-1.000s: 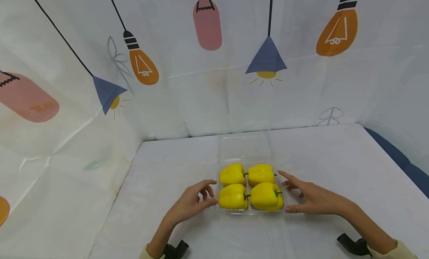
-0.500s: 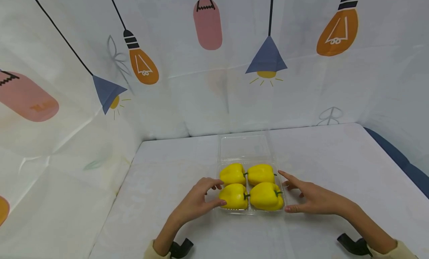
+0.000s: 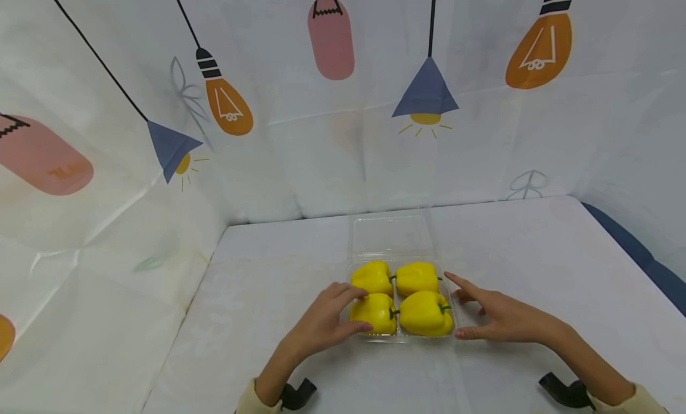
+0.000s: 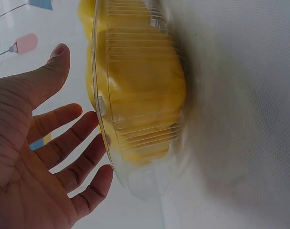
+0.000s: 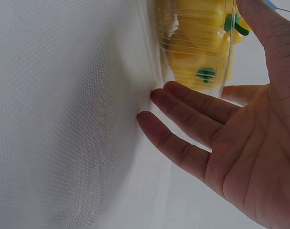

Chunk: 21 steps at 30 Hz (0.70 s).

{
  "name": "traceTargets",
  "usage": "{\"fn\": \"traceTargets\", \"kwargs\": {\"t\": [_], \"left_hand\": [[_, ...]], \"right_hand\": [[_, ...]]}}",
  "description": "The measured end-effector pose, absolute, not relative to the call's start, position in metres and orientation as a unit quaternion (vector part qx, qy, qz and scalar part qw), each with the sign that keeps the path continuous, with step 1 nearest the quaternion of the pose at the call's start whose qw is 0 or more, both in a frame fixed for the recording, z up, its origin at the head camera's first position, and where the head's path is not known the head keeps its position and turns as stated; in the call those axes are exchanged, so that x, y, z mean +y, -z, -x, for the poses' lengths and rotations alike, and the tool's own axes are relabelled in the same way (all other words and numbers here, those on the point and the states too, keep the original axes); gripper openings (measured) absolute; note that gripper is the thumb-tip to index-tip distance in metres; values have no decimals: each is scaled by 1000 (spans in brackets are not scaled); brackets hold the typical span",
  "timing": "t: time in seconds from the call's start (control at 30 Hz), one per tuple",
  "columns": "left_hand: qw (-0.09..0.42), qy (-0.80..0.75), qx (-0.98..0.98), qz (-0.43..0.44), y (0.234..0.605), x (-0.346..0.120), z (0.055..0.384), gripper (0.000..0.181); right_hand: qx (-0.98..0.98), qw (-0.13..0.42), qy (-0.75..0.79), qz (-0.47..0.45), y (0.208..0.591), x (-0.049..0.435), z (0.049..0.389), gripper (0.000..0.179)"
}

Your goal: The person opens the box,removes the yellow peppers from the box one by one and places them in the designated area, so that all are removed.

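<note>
Yellow bell peppers fill a clear plastic clamshell box [image 3: 383,339], two in front and two behind, with green stems. Its clear lid [image 3: 391,235] lies folded back on the far side. In the head view my left hand [image 3: 324,321] reaches over the box's left edge, thumb and forefinger by the front left pepper [image 3: 377,313]. The left wrist view has its relaxed fingers at the box rim [image 4: 98,102]; whether they touch the pepper I cannot tell. To the right of the box, my right hand [image 3: 501,318] has spread fingers beside the front right pepper [image 3: 426,314].
A white-covered table [image 3: 268,265] carries the box. Behind it hangs a pale curtain [image 3: 321,158] printed with lamps and bulbs, which also closes off the left side. A dark blue object [image 3: 621,241] shows past the table's right edge.
From the box's left side, my left hand has moved right, over its edge and the front left pepper. The right hand, box and peppers have stayed put.
</note>
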<state>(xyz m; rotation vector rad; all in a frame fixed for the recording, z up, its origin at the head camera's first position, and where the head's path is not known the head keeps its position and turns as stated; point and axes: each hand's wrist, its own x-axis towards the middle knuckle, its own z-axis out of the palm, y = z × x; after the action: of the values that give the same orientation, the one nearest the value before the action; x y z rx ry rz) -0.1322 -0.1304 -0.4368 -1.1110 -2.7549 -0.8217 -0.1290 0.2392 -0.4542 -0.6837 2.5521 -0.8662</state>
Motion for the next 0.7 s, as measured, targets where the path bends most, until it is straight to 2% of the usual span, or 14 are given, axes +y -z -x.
{"fn": "traceTargets", "kwargs": {"t": [0.33, 0.7], "left_hand": [[39, 217, -907, 360, 436, -124, 133, 61], [26, 163, -922, 352, 435, -117, 132, 63]], "right_hand": [[902, 181, 307, 244, 452, 239, 128, 102], [904, 183, 303, 239, 453, 239, 128, 103]]}}
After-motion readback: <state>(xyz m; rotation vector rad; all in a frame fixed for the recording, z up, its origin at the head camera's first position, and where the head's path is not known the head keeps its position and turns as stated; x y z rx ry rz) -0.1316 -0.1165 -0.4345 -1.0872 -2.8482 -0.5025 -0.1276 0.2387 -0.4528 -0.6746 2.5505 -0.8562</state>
